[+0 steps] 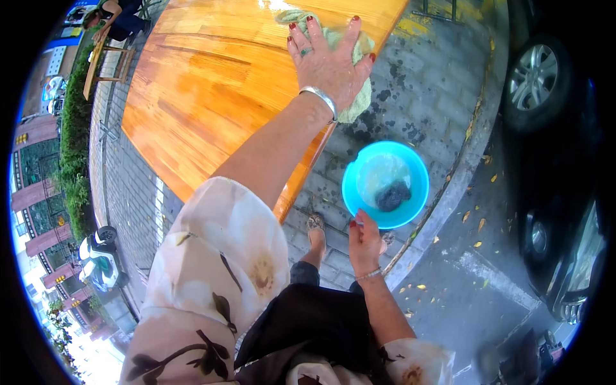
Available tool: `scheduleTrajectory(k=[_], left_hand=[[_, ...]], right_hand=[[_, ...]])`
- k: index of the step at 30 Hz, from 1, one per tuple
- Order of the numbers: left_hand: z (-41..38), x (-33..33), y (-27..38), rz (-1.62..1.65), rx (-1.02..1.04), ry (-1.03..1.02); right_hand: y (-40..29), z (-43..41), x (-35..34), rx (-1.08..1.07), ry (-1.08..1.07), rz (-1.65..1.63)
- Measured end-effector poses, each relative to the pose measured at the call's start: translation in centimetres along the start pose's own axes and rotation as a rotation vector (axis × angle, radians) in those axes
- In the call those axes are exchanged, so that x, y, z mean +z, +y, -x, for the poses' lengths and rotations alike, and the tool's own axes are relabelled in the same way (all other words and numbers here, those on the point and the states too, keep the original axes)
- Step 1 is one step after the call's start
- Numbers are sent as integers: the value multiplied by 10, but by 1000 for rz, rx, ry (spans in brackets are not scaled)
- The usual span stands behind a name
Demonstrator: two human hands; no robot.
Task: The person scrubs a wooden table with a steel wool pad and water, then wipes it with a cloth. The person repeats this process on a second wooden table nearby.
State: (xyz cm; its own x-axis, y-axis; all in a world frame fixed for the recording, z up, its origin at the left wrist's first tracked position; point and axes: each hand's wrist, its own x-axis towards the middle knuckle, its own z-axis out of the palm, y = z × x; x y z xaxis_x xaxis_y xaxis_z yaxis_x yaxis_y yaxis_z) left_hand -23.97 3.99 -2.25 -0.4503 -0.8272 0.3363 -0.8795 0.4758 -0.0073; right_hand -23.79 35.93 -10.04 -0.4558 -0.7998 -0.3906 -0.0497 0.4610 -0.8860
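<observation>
My left hand (332,67) lies with fingers spread on a pale green cloth (358,108), pressing it onto a glossy wooden table (207,106). Part of the cloth hangs over the table's right edge. Wet shine shows at the far end of the tabletop. Lower down, at the right of the table, my right hand (365,240) has its fingers at the near rim of a light blue plastic basin (419,192) and appears to grip it. Inside the basin are cloudy, sudsy water and a dark wadded cloth or scrubber (392,196).
Grey paving (332,202) with dark wet spots lies beside the table, ending at a kerb (445,192). A dark car (553,216) stands at the right. At the far left a person (115,21) bends over a wooden bench (94,67), near a hedge (74,144) and a white scooter (101,264).
</observation>
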Motion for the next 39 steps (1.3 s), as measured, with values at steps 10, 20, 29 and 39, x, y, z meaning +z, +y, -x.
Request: scheduleTrajectory(k=[10, 20, 29, 39], left_hand=[[144, -80, -21, 138, 334, -238], [350, -148, -75, 99, 134, -305], [246, -124, -37, 163, -17, -324], [47, -20, -74, 124, 239, -94]], right_hand=[[-37, -24, 5, -148, -86, 133], [39, -5, -59, -69, -123, 225], [49, 4, -85, 96, -154, 214], [-92, -55, 6, 39, -90, -146]])
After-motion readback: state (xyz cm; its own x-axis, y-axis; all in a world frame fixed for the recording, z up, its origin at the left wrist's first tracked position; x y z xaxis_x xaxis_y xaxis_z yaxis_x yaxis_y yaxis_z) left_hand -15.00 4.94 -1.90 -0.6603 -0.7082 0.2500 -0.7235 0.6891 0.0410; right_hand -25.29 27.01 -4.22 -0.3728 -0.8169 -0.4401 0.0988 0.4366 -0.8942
